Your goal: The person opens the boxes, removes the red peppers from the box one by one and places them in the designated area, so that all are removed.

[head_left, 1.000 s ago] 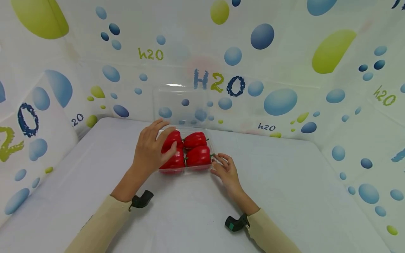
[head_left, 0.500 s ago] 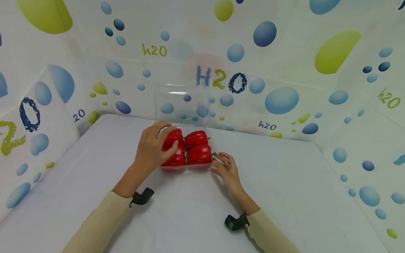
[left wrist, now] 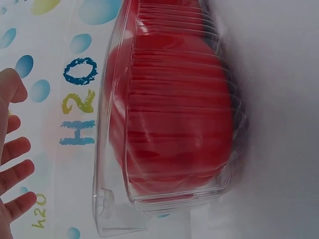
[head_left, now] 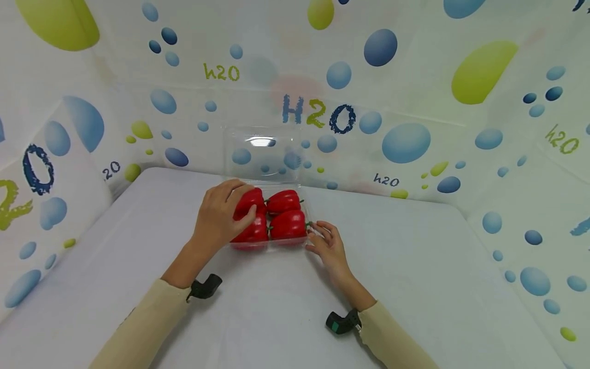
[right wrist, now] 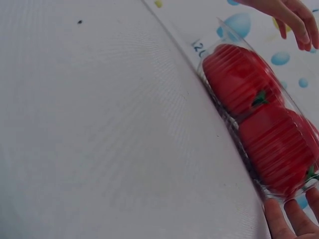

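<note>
Several red bell peppers (head_left: 288,225) with green stems lie in two rows inside a clear plastic clamshell box (left wrist: 174,200). Its transparent lid (head_left: 262,159) stands raised at the back. My left hand (head_left: 218,215) is over the box's left side, hiding parts of the left peppers. In the left wrist view its fingers (left wrist: 17,177) are spread, with nothing between them. My right hand (head_left: 333,251) is at the box's right side, fingers loosely bent; the right wrist view has the fingertips (right wrist: 275,211) against or very near the box's corner.
White cloth covers the table (head_left: 415,266) on which the box sits. Behind it hangs a white backdrop (head_left: 276,46) printed with blue and green drops, close to the raised lid. A black wrist camera (head_left: 206,287) sits on each forearm.
My left hand has drawn slightly down and its fingers have come a little closer together. My right hand and the box stay in place; the head view has shifted slightly.
</note>
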### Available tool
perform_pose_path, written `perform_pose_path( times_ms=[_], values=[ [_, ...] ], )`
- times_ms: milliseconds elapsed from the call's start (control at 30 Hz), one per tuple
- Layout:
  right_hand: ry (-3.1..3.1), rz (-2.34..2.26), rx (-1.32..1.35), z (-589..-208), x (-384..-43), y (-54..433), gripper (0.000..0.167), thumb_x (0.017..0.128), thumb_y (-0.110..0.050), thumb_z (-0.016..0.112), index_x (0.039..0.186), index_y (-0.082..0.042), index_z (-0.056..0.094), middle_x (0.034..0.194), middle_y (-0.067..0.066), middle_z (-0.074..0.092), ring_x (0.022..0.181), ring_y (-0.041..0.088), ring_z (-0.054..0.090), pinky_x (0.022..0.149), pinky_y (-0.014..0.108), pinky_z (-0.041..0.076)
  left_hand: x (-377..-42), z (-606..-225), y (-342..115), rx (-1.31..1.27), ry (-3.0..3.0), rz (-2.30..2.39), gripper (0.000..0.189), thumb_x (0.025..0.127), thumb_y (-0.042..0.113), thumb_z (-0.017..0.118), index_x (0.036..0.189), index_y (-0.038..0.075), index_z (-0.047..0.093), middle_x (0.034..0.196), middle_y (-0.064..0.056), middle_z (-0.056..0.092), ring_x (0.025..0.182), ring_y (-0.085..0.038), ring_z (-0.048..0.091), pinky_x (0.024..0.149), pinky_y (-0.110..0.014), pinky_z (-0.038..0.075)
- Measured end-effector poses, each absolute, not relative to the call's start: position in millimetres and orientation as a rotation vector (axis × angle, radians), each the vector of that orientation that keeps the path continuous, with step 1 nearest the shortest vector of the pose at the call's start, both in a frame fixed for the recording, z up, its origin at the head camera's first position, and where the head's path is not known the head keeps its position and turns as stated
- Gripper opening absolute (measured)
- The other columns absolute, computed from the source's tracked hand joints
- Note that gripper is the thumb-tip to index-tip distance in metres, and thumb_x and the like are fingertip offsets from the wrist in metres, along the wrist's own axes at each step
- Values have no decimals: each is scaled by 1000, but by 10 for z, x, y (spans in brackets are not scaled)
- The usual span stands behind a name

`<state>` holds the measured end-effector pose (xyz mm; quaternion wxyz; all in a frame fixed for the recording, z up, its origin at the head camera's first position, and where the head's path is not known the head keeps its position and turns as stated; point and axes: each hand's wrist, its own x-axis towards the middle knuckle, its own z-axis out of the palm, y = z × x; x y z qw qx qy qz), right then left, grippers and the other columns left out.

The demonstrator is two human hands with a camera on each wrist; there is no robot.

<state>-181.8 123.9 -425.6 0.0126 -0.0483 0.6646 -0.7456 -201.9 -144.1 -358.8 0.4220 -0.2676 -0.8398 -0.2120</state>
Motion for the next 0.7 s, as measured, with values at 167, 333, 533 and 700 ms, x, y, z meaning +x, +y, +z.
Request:
perform_pose_path(
  times_ms=[167, 333, 533, 700],
  values=[
    [2057, -2344, -162, -4255, -1831, 1232, 49, 98, -8, 57, 140, 2, 34, 145, 19, 46, 119, 23, 57, 91, 39, 53, -2018, -3588, -1446, -676, -2109, -531, 48, 76, 17, 78, 118, 3, 60, 119, -19, 60, 113, -36, 55, 91, -54, 48],
    [2040, -2352, -143, -4247, -1844, 1237, 49, 98, -11, 58, 140, -1, 35, 142, 20, 49, 116, 20, 60, 91, 39, 53, -2014, -3578, -1474, -638, -2139, -556, 45, 77, 17, 77, 116, 4, 61, 118, -17, 61, 113, -35, 56, 91, -55, 49],
    [2028, -2356, -130, -4245, -1852, 1234, 54, 97, -12, 60, 142, 0, 33, 139, 19, 51, 109, 19, 62, 89, 38, 54, -1988, -3561, -1517, -609, -2171, -577, 40, 79, 18, 74, 115, 4, 62, 118, -16, 62, 113, -34, 56, 92, -55, 48],
    [2054, -2349, -103, -4256, -1849, 1218, 55, 96, -11, 61, 142, 1, 33, 137, 21, 50, 109, 21, 59, 86, 35, 55, -1978, -3611, -1554, -597, -2184, -566, 42, 77, 17, 76, 114, 3, 63, 116, -17, 62, 111, -35, 57, 90, -55, 48]
  ],
)
